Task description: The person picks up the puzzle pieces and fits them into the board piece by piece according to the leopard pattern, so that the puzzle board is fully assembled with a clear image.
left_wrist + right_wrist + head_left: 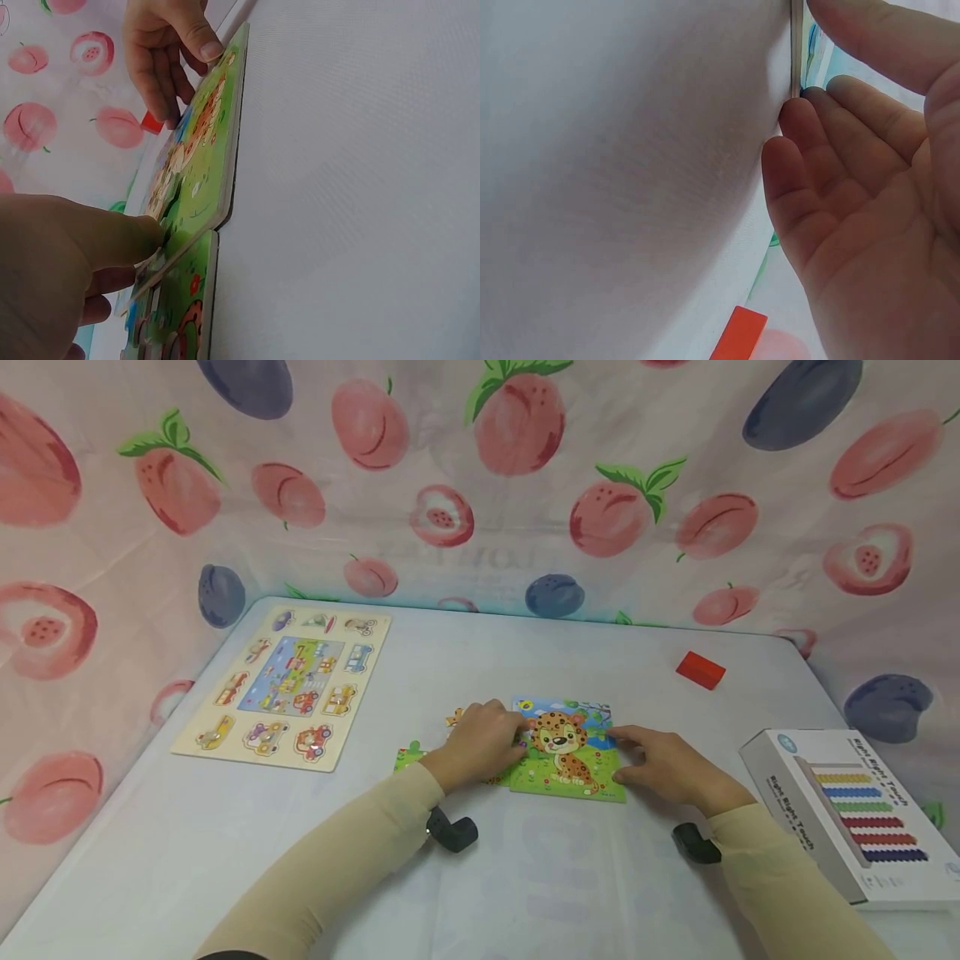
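Observation:
A square leopard puzzle [570,752] lies in front of me, its spotted cub on green grass. My left hand [483,739] is at its left edge. In the left wrist view, the left thumb and curled fingers pinch a small green puzzle piece [171,196] there, partly covered by the thumb. Under and beside that hand lies a second puzzle board [196,292] with a red flower and spotted orange parts, its corner next to the first. My right hand [667,764], fingers extended and relaxed, touches the puzzle's right edge with fingertips and thumb.
Loose green puzzle pieces [408,755] lie left of the left hand. A wooden vehicle peg board [351,693] is at the far left. A red block [701,670] sits at the back right, and a white box [810,827] printed with coloured bars stands at the right.

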Available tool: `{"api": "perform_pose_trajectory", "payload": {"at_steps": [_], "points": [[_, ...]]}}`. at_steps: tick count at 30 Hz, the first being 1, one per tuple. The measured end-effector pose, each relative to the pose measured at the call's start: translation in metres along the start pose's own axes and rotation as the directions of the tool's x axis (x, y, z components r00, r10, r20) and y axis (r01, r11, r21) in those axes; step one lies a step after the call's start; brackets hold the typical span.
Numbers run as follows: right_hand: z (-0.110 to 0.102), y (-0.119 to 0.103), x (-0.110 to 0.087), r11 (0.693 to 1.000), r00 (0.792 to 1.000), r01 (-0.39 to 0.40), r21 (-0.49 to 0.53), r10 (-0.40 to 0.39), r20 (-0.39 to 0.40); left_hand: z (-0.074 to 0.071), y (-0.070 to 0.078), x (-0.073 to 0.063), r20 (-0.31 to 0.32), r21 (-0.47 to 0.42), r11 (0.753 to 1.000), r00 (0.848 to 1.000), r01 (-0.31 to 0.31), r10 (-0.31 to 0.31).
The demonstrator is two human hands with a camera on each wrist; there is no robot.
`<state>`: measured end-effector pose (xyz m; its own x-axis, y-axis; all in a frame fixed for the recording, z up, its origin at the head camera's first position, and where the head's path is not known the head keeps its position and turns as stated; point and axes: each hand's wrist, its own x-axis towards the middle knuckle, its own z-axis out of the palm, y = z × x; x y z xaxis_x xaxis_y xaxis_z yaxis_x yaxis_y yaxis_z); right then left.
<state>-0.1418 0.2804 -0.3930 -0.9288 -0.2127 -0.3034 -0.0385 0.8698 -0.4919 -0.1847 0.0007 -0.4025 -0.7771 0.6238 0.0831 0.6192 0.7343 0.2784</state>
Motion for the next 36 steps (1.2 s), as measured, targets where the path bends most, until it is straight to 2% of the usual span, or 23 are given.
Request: {"api": "perform_pose_trajectory", "payload": {"at_steps": [9, 18, 24, 36], "points": [[0.0004, -0.0001, -0.0001, 1.000, 1.000, -0.004, -0.004, 0.004, 0.000, 0.0013, 0.0008, 0.0032, -0.014, 0.016, 1.000, 1.000, 0.006, -0.006], [0.0002, -0.0001, 0.0002, 1.000, 1.000, 0.004, -0.007, -0.004, 0.000, 0.0015, 0.0003, 0.0039, 0.012, -0.012, 0.998, 0.998, 0.054, -0.054], [-0.0002, -0.0012, -0.0003, 1.000, 1.000, -0.007, -0.004, 0.007, 0.004, 0.0014, 0.0007, 0.0032, 0.034, -0.092, 0.995, 0.999, 0.036, -0.033], [-0.0002, -0.0008, -0.0007, 1.000, 1.000, -0.005, 0.001, 0.005, -0.003, 0.0039, -0.0001, 0.0040, 0.038, -0.107, 0.994, 0.999, 0.029, -0.025]]}}
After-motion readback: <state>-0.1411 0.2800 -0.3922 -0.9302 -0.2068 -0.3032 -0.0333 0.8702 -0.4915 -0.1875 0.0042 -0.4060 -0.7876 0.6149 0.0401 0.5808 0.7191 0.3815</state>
